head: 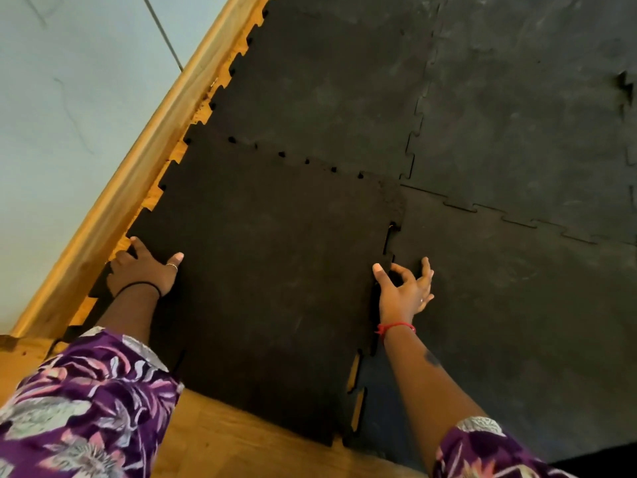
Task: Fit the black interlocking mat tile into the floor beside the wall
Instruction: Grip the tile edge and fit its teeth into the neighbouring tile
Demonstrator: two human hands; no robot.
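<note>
The black interlocking mat tile (pixel 269 270) lies on the floor next to the wooden skirting board (pixel 138 167) of the pale wall (pixel 69 98). Its far toothed edge overlaps the tile beyond it, with small gaps along that seam. My left hand (pixel 144 270) grips the tile's left edge by the skirting, thumb on top and fingers curled under. My right hand (pixel 403 291) is at the tile's right toothed edge, thumb pressing on it, fingers spread over the neighbouring tile. The near right corner sits out of line, with wood showing in the gaps.
Laid black mat tiles (pixel 517 132) cover the floor to the right and ahead, joined by jigsaw seams. Bare wooden floor (pixel 224 443) shows at the near edge. Purple patterned sleeves cover both forearms.
</note>
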